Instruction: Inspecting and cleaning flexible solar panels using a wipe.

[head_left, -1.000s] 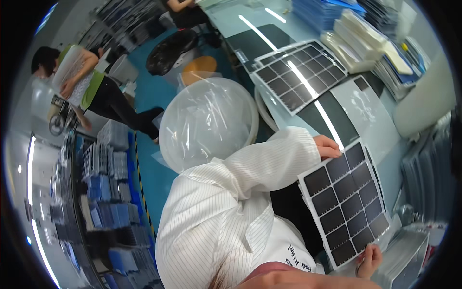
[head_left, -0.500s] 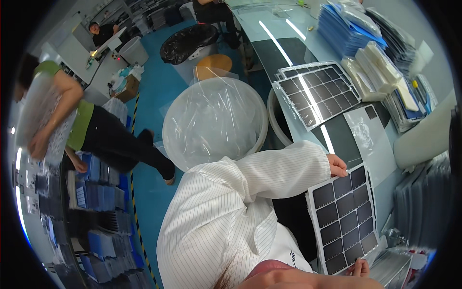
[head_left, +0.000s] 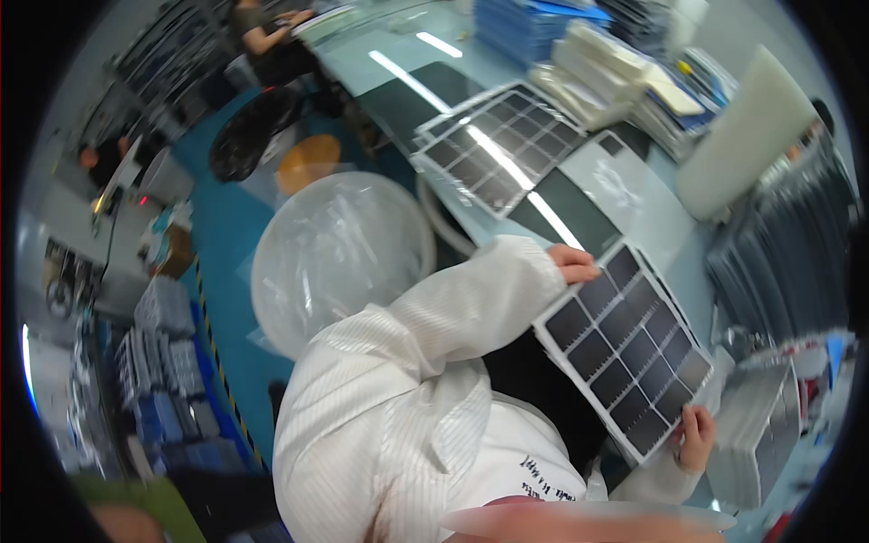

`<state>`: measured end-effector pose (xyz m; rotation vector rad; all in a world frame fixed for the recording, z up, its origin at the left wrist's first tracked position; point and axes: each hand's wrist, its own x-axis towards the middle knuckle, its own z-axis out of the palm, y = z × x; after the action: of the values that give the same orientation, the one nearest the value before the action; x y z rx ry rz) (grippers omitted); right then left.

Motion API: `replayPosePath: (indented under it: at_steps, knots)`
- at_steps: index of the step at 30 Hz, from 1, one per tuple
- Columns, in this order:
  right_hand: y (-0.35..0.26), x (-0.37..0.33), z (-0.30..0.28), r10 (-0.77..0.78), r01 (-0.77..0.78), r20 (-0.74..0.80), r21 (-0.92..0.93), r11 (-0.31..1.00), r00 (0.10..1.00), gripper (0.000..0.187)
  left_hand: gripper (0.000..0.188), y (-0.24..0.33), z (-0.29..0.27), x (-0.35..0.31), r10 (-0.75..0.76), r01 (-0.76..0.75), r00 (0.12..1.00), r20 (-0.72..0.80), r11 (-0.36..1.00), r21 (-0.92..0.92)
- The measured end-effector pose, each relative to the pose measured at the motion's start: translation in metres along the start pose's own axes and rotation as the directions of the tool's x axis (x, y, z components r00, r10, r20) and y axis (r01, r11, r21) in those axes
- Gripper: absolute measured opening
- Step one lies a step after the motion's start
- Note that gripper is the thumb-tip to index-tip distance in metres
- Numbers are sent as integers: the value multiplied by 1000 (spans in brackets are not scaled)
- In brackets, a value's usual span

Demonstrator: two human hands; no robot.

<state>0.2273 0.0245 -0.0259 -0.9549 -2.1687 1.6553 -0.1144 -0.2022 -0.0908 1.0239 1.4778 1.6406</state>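
I hold a white-framed sheet (head_left: 625,348) with a grid of dark rectangular panels, tilted at the table's near edge. A second edge shows behind it, so there may be more than one sheet. My left hand (head_left: 575,264) is closed on its upper left corner, fingers on top. At the lower right edge, my right hand (head_left: 695,439) grips the sheet between thumb and bent fingers. Similar gridded sheets (head_left: 498,149) lie overlapping on the table farther off, beside a pale sheet (head_left: 608,185) with one small dark square.
A large round bin (head_left: 339,262) with clear plastic stands left of the table (head_left: 688,258). White packets (head_left: 597,72), a pale roll (head_left: 747,136) and upright dark sheets (head_left: 783,253) line the right side. A person in green (head_left: 136,507) is at lower left; another (head_left: 267,41) sits at the far table.
My view has turned right, shifting the scene leftward. Both hands still hold the gridded sheet, now more slanted. The person in green has dropped to the lower left edge.
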Motion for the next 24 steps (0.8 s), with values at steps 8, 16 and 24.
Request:
replayPosePath:
  at_steps: [8,16,24]
  knots:
    - [-33,3,25,-8,9,-39,25,1000,999,20,28,30,-19,-17,-99,101,995,-19,962,255]
    - [-36,6,19,-47,45,0,292,955,999,17,26,67,-27,-4,-111,51,974,197,956,289]
    - [-21,5,29,-112,143,-99,407,902,989,21,29,54,-37,9,-53,-20,933,357,980,197]
